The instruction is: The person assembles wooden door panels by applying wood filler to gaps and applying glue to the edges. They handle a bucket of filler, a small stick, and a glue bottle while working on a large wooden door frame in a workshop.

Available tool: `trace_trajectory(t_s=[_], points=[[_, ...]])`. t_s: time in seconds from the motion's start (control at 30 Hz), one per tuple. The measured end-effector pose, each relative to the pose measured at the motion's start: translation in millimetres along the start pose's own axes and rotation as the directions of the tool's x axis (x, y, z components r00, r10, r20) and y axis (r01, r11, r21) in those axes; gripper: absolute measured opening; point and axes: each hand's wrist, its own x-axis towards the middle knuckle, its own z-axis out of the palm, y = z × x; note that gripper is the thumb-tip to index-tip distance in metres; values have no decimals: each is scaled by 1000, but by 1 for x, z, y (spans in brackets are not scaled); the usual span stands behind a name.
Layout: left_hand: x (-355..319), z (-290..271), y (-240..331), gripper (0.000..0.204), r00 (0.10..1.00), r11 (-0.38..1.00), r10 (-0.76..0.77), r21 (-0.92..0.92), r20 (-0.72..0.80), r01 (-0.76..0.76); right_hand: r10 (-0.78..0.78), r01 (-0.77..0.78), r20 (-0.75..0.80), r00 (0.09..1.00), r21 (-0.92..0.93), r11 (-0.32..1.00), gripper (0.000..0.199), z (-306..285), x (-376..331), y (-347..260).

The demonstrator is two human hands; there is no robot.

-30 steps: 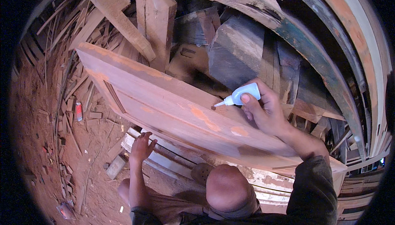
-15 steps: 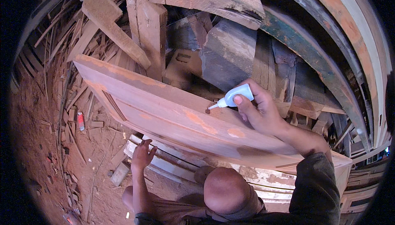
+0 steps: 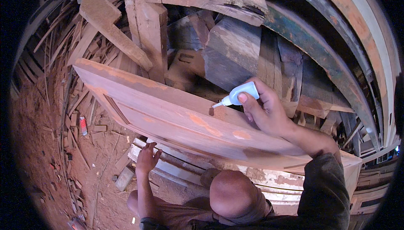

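My right hand [image 3: 269, 111] grips a small white squeeze bottle [image 3: 245, 92] with a thin nozzle. The nozzle tip points down-left at a dark spot [image 3: 211, 111] on the top edge of a wooden panel door [image 3: 181, 118]. The door stands on its long side, slanting from upper left to lower right, with orange filler patches on its edge and face. Below the door, my left hand [image 3: 147, 156] has its fingers apart and holds nothing, close to white-painted boards [image 3: 168, 171].
Behind the door stand thick timber blocks [image 3: 233, 51] and an upright post [image 3: 147, 36]. Long curved beams [image 3: 324, 57] sweep across the right. Wood scraps and a red-and-white tube [image 3: 83, 125] lie on the dusty ground at left. My bent knee [image 3: 233, 192] is near the boards.
The dark spot on the door's edge has grown slightly larger under the nozzle. The bottle tip has lifted a little from it. My left hand stays where it was.
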Motion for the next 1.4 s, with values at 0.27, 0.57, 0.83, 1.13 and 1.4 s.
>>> trace_trajectory(t_s=[0.27,0.57,0.83,1.13,1.4], points=[[1,0,2,39,1000,1000,7,8,-7,-6,-6,6,-22,1000,-17,1000,22,0,0,0],[1,-1,2,38,999,999,34,-6,-16,-34,-10,9,-41,999,-27,1000,22,0,0,2],[2,5,-4,38,997,998,59,-13,-42,-60,-7,5,-56,998,-41,999,22,0,0,3],[1,1,-2,39,997,998,68,8,-40,-68,-3,-3,-71,997,-82,997,21,0,1,4],[0,-2,2,39,998,999,48,19,-31,-48,1,-4,-99,995,-31,1000,21,-1,-1,4]])
